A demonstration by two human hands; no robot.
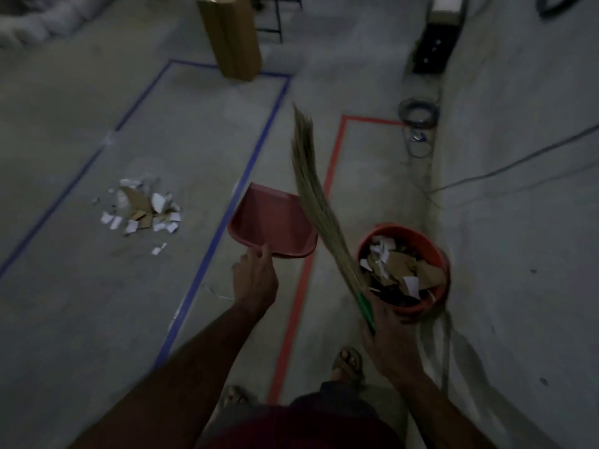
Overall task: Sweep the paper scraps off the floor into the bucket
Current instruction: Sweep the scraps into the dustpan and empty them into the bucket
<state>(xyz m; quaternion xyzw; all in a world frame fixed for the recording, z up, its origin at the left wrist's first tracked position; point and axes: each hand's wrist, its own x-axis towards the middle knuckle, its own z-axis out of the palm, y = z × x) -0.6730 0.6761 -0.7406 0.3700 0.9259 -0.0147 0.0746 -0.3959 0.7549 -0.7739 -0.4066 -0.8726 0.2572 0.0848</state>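
A pile of white paper and brown cardboard scraps lies on the grey floor at the left, inside a blue tape outline. My left hand grips the near end of a red dustpan, held above the floor with nothing visible in it. My right hand holds the green handle of a straw broom, whose bristles point up and away. Beside that hand, near the wall, stands an orange bucket holding several paper and cardboard scraps.
Blue tape and red tape mark rectangles on the floor. A brown cardboard column stands at the back. Coiled cables and a black box lie along the right wall. My sandalled feet are below.
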